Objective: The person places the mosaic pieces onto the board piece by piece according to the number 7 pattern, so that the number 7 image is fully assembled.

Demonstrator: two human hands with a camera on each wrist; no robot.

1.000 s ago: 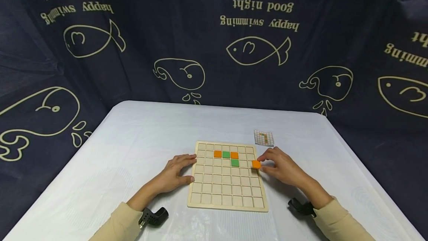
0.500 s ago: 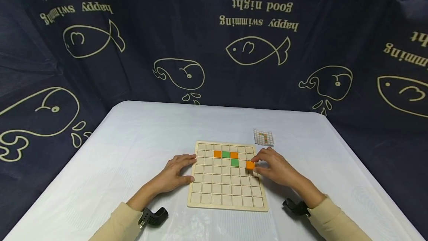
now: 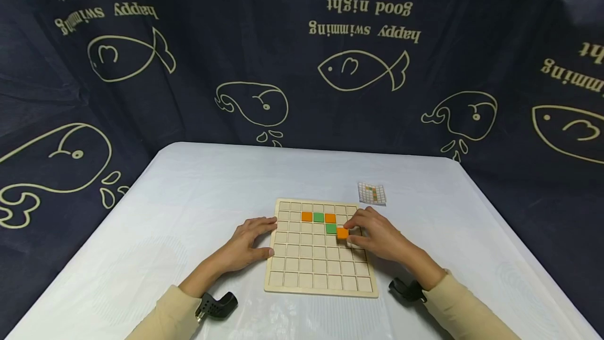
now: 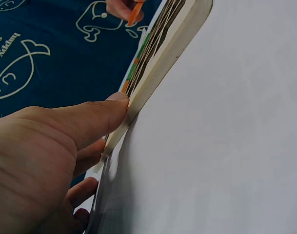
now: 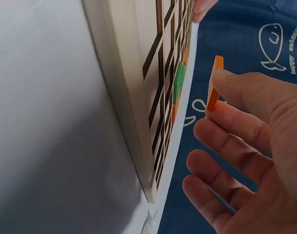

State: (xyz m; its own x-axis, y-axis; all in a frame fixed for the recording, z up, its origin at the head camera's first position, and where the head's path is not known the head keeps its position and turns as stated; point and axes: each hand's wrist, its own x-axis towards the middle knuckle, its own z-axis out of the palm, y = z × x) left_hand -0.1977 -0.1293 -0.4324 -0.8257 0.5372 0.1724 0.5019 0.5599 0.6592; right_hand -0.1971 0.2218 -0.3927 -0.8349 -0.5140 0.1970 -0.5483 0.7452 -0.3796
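Note:
A square wooden grid board [image 3: 305, 266] lies on the table. Two orange tiles with a green tile [image 3: 318, 218] between them form a row near its far side, and another green tile [image 3: 331, 229] sits below the right one. Between thumb and forefinger, my right hand [image 3: 377, 235] pinches an orange tile [image 5: 216, 83]. It is held above the board, just right of the lower green tile. My left hand [image 3: 245, 243] rests at the board's left edge, fingers extended and spread. In the left wrist view, its thumb [image 4: 97, 117] touches the board's side.
Beyond the board's far right corner lies a small card [image 3: 371, 193] printed with a coloured grid. A white cloth [image 3: 226, 172] covers the table. A dark curtain [image 3: 302, 119] with fish and whale drawings hangs behind it. Black wrist devices are on both arms.
My right hand has moved left over the board, carrying the orange tile from the right edge toward the lower green tile. My left hand has stayed in place.

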